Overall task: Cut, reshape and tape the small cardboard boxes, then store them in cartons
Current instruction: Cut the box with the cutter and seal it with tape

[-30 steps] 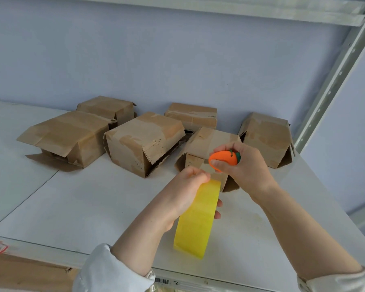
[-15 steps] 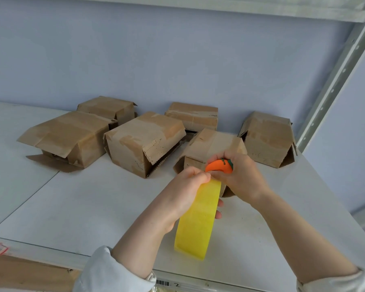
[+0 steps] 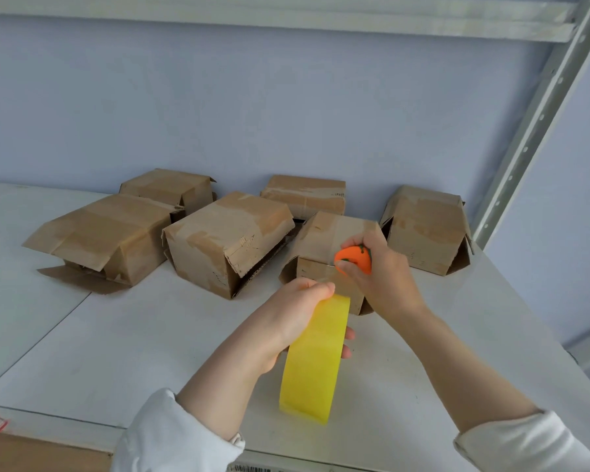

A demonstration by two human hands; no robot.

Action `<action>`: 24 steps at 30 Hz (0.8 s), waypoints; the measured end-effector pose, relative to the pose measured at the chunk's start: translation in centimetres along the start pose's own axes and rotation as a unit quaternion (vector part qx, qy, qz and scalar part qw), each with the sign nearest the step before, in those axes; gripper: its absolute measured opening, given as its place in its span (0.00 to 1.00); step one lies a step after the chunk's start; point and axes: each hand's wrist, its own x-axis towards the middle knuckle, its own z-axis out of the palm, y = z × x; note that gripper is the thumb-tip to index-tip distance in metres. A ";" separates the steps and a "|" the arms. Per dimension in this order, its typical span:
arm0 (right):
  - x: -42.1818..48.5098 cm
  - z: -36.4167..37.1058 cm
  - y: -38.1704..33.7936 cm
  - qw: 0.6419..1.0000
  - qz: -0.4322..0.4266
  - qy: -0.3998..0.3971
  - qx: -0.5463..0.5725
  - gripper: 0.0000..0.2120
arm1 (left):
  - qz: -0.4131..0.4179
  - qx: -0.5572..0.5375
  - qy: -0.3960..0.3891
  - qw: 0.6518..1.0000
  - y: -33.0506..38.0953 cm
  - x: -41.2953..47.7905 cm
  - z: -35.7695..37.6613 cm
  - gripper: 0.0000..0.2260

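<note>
Hands both occupied, close together low in the middle of the frame, white sleeves point(image 3: 178, 437) at the bottom edge. Nearest, the left hand point(image 3: 297, 315), curled round the top of a yellow tape roll point(image 3: 314, 362), fingertips showing past its right side, roll hanging edge-on above the white shelf point(image 3: 116, 342). Held back toward the body, probably to keep a drawn strip taut.

Just beyond and to the right, the right hand point(image 3: 385, 287), clamped on a small orange cutter point(image 3: 353, 258), thumb on its near face, cutter pressed against the front top edge of the nearest small box point(image 3: 334, 233). Likely reason for that spot: strip laid over the top and down the front, cutter brought to the tape's parting point from the cardboard, ready to sever. Strip clear and barely visible between roll and box; blade hidden.

Same box standing on the shelf at centre right, lower side flaps splayed outward.

Further back and left, a bigger box point(image 3: 229, 233) with one flap hanging loose, then another point(image 3: 106, 229) at far left with flaps spread wide; both apparently not yet reshaped. Along the wall, three more: upper left point(image 3: 171, 187), centre point(image 3: 305, 194), right point(image 3: 426, 219) with sides bowed out. All parked toward the rear, presumably to leave working room in front.

No storage carton identifiable; brown edge at the lower left corner too cropped to tell. Grey rack upright point(image 3: 532, 131) slanting up the right side.
</note>
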 end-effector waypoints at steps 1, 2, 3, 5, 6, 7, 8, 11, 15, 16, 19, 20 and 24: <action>0.2 0.2 0.1 1.000 -0.005 0.012 -0.004 0.08 | -0.008 0.003 0.000 1.000 0.2 0.2 0.0 0.12; 0.4 0.5 0.1 1.000 -0.009 0.022 -0.006 0.09 | -0.016 0.005 -0.001 1.000 0.4 0.4 0.0 0.12; 0.6 0.7 0.2 0.999 -0.014 0.030 -0.009 0.09 | -0.025 0.004 -0.002 1.000 0.6 0.7 0.0 0.13; 0.9 1.1 0.3 0.999 -0.022 0.040 -0.021 0.11 | -0.043 -0.003 -0.002 0.999 0.9 1.0 -0.1 0.14; 1.1 1.3 0.4 0.998 -0.023 0.043 -0.025 0.11 | -0.049 -0.006 -0.001 0.999 1.0 1.1 -0.1 0.15; 1.2 1.4 0.5 0.998 -0.021 0.047 -0.027 0.11 | -0.053 -0.005 0.001 0.999 1.1 1.2 -0.2 0.15; 1.3 1.5 0.6 0.998 -0.014 0.049 -0.028 0.12 | -0.056 -0.006 0.002 0.998 1.2 1.3 -0.1 0.16; 1.7 1.2 0.5 0.999 0.032 0.042 0.006 0.12 | -0.063 -0.016 0.003 0.998 1.3 1.2 -0.1 0.15; 1.9 -0.5 0.4 0.988 0.083 0.004 0.133 0.15 | -0.069 -0.024 0.003 0.997 1.2 1.1 -0.1 0.15; 1.7 -0.8 0.4 0.987 0.078 -0.008 0.143 0.13 | -0.069 -0.027 0.002 0.997 1.2 1.0 -0.1 0.16; 0.8 -1.1 0.1 0.987 0.066 -0.048 0.136 0.09 | -0.066 -0.030 0.002 0.997 1.1 1.1 0.0 0.16; 0.6 -1.0 0.0 0.988 0.061 -0.061 0.126 0.09 | -0.064 -0.032 0.002 0.997 1.1 1.1 0.0 0.16; 0.3 -0.3 0.0 0.992 0.040 -0.084 0.089 0.08 | -0.058 -0.037 -0.002 0.998 1.1 1.1 0.1 0.14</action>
